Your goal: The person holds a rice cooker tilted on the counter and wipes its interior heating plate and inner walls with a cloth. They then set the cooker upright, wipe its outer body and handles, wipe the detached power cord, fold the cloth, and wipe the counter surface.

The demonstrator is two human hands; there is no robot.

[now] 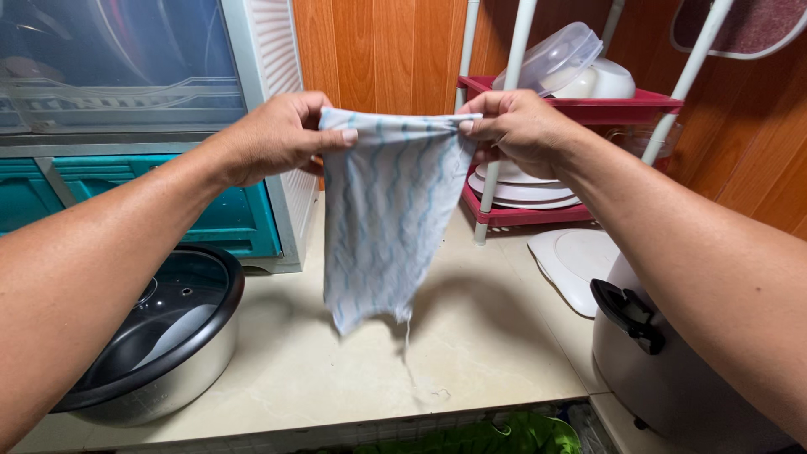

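Cloth (382, 219) (seemingly frayed) between both hands

I hold a thin white cloth (382, 227) with pale blue wavy stripes up in the air, its top edge pinched between my left hand (277, 139) and right hand (517, 126). It hangs limp above the counter (471, 336), its frayed lower edge trailing a loose thread.

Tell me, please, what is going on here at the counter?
A person holds a white cloth with pale blue wavy stripes up by its top edge, left hand and right hand each pinching a corner. It hangs above the beige counter, between a lidded steel pot and a red dish rack.
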